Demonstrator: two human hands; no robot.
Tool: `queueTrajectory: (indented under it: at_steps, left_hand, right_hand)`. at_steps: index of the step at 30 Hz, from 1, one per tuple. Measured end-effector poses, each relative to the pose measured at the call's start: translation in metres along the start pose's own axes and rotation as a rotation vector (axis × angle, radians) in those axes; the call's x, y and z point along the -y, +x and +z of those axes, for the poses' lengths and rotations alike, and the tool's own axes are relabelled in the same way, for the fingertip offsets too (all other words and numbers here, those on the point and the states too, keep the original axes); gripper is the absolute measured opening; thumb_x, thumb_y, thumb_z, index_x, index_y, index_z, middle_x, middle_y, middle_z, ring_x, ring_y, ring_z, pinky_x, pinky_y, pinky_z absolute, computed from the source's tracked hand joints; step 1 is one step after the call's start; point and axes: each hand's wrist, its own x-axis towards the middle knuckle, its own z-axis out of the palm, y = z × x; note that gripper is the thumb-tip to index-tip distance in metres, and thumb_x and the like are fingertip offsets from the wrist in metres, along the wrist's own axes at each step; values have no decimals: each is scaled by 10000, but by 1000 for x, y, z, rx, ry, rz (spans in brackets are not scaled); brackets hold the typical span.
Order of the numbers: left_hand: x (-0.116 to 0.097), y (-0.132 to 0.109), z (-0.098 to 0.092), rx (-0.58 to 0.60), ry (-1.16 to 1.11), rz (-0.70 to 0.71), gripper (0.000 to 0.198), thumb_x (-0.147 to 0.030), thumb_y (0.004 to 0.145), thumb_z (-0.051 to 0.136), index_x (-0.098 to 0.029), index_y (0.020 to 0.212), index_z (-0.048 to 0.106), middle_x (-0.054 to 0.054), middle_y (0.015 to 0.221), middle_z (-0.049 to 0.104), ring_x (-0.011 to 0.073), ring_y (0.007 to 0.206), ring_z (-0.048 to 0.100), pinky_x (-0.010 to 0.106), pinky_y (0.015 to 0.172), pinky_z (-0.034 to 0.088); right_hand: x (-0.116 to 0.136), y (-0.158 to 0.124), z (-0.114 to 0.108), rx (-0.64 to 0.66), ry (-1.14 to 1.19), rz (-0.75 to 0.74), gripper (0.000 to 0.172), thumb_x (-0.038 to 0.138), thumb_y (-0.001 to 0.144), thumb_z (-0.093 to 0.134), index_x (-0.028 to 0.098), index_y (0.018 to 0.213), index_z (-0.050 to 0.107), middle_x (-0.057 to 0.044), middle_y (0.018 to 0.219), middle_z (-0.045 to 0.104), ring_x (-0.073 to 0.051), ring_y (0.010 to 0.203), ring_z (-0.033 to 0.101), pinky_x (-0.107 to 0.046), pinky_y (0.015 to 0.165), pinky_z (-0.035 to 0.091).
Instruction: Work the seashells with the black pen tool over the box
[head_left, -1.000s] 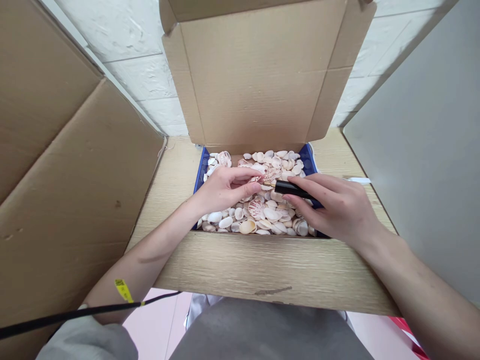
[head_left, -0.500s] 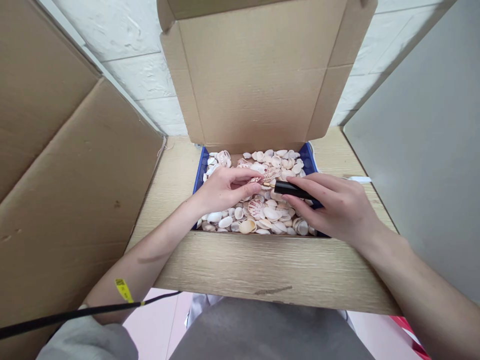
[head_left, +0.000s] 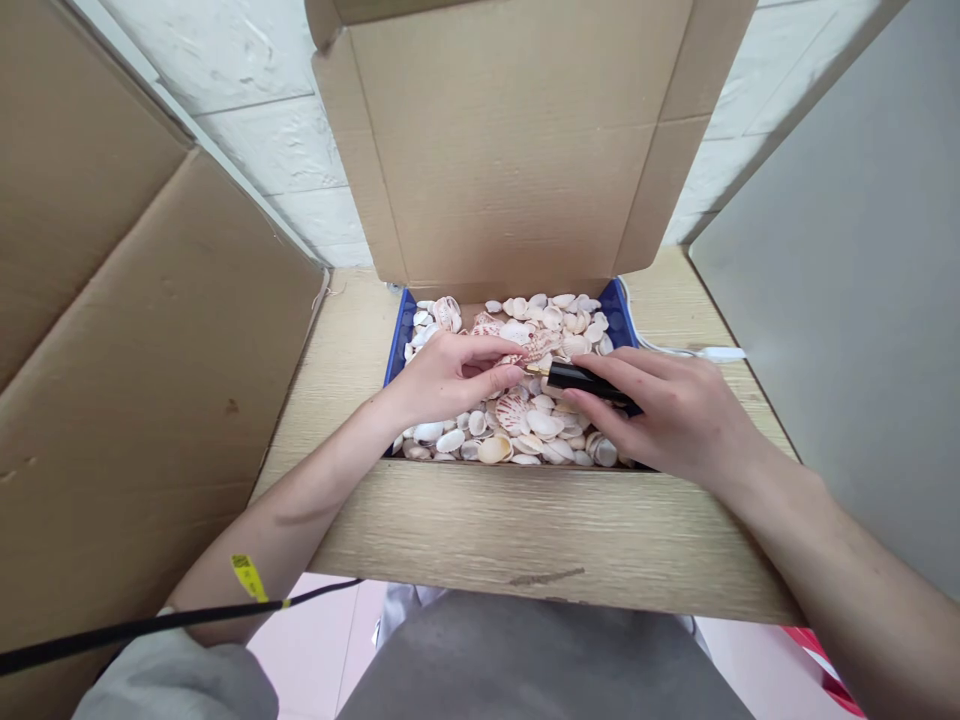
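Observation:
Above an open cardboard box with blue sides (head_left: 619, 316), my left hand (head_left: 454, 377) pinches a small reddish-speckled shell (head_left: 512, 360) between thumb and fingers. My right hand (head_left: 675, 412) grips a black cylindrical tool (head_left: 585, 381) from the right side. The tool's thin gold tip (head_left: 535, 370) points left and reaches the small shell; whether it touches is too small to tell. Many pale shells (head_left: 544, 424) fill the box below, among them a red-striped scallop shell (head_left: 512, 412).
The box's raised lid (head_left: 510, 150) stands at the back against a white brick wall (head_left: 281, 140). Cardboard (head_left: 150, 340) rises at the left, a grey panel (head_left: 840, 250) at the right. A white cable (head_left: 720, 354) lies right of the box; a black cable (head_left: 172, 621) crosses lower left.
The view has shifted slightly, and more of the white cable shows above my right hand. Both hands keep nearly the same pose and hold the same things.

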Motion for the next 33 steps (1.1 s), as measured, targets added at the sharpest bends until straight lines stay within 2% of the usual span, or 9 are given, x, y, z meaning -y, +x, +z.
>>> queueTrajectory:
  at_steps: [5, 11, 18, 22, 26, 30, 33]
  left_hand:
    - [1, 0, 0, 4, 34, 29, 442, -427, 871, 658, -77, 1129, 737, 102, 879, 767, 157, 706, 690, 237, 643, 540]
    - [2, 0, 0, -2, 145, 69, 385, -383, 878, 650, -111, 1130, 754, 62, 757, 754, 113, 585, 615, 195, 517, 442]
    - [6, 0, 0, -1, 110, 73, 390, -386, 881, 654, -120, 1152, 744, 78, 857, 784, 155, 702, 702, 219, 605, 521]
    - [3, 0, 0, -15, 15, 60, 375, -378, 870, 677, -114, 1127, 744, 88, 939, 789, 181, 801, 738, 233, 689, 567]
    - [0, 1, 1, -34, -136, 44, 378, -387, 843, 716, -112, 1102, 737, 104, 1007, 782, 215, 893, 752, 268, 760, 601]
    - [1, 1, 2, -25, -211, 40, 386, -392, 836, 731, -116, 1106, 721, 118, 1058, 767, 231, 955, 748, 302, 820, 610]
    - [3, 1, 1, 3, -241, 48, 383, -378, 846, 723, -107, 1117, 700, 122, 1050, 759, 233, 984, 743, 299, 837, 606]
  right_hand:
    - [-1, -2, 1, 34, -31, 15, 181, 334, 960, 580, 175, 974, 667, -23, 723, 699, -162, 598, 639, -287, 509, 420]
    - [-1, -3, 1, 62, -26, 1, 202, 327, 960, 573, 153, 973, 674, -39, 753, 707, -173, 590, 641, -300, 501, 403]
    - [0, -4, 2, 82, -22, -6, 214, 335, 969, 561, 154, 990, 674, -40, 778, 711, -175, 587, 636, -304, 495, 407]
    - [-3, -2, 3, -19, -50, -43, 197, 305, 968, 576, 148, 1050, 661, -53, 807, 719, -175, 632, 647, -300, 520, 440]
    - [-6, -1, 2, -151, -68, -81, 256, 246, 917, 650, 176, 1163, 634, -87, 937, 734, -207, 771, 668, -330, 650, 511]
    - [-8, -1, 0, -195, -85, -85, 379, 214, 893, 669, 254, 1261, 590, -80, 990, 735, -221, 783, 658, -362, 660, 517]
    - [-9, -1, 1, -204, -84, -83, 397, 217, 890, 675, 267, 1272, 578, -69, 977, 736, -213, 777, 662, -348, 646, 524]
